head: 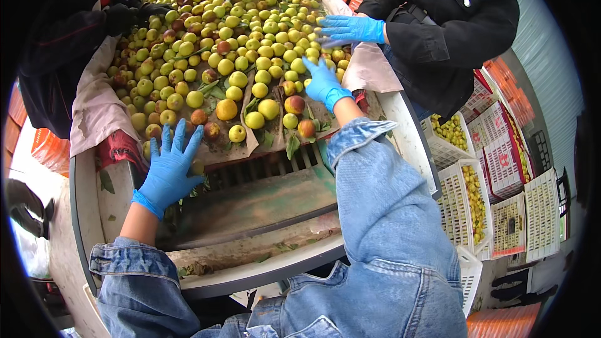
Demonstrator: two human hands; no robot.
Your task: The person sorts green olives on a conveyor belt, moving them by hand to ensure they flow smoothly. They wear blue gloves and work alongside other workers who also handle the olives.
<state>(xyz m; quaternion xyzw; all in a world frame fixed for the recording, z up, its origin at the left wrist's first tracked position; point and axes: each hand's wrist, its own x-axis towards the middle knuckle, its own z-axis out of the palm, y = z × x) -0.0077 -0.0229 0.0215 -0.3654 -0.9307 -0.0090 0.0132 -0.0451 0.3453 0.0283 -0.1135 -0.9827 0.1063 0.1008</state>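
Observation:
A broad heap of round yellow-green plums (263, 63), some blushed red, covers the cloth-lined sorting table (413, 137). My left hand (170, 169), in a blue disposable glove, lies at the heap's near left edge with fingers spread and nothing gripped. One plum (197, 167) shows dimly beside its thumb. My right hand (324, 82), gloved the same way, reaches in at the right side. Its fingers are apart and touch or nearly touch plums there. Loose green leaves (292, 146) lie among the nearest fruit. Below the cloth's front edge is a slatted grate (263, 168), then a worn sloping board (263, 204).
At right, a co-worker's blue-gloved hand (353, 29) works over the heap; another person's dark-gloved hand (124, 16) is at left. White plastic crates (453, 204) of plums stand on the floor at right. Pinkish cloth (96, 103) drapes over the table's sides.

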